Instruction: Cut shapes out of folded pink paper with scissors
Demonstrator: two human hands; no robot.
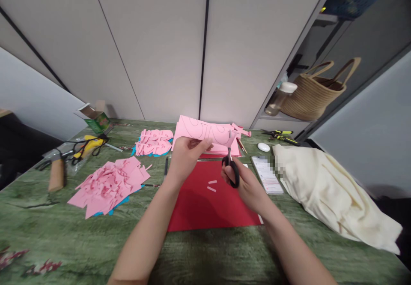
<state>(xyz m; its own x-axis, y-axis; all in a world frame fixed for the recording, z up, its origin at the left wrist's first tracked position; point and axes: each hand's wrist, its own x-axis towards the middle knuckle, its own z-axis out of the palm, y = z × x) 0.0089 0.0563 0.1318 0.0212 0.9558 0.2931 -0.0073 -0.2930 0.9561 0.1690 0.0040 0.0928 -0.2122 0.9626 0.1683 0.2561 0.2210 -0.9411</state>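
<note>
Diffuse light falls evenly on wall panels [154, 40]; upper right corner is dim. Edges stretch; pixelation crosses phone [263, 174] edge.

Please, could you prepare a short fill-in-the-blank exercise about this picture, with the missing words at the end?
The right hand holds a pair of black-handled ____.
The left hand grips an outlined sheet coloured ____.
Two small strips lie on a large sheet coloured ____.
The phone lies nearer to the ____ hand.

Missing words: scissors; pink; red; right.
</note>
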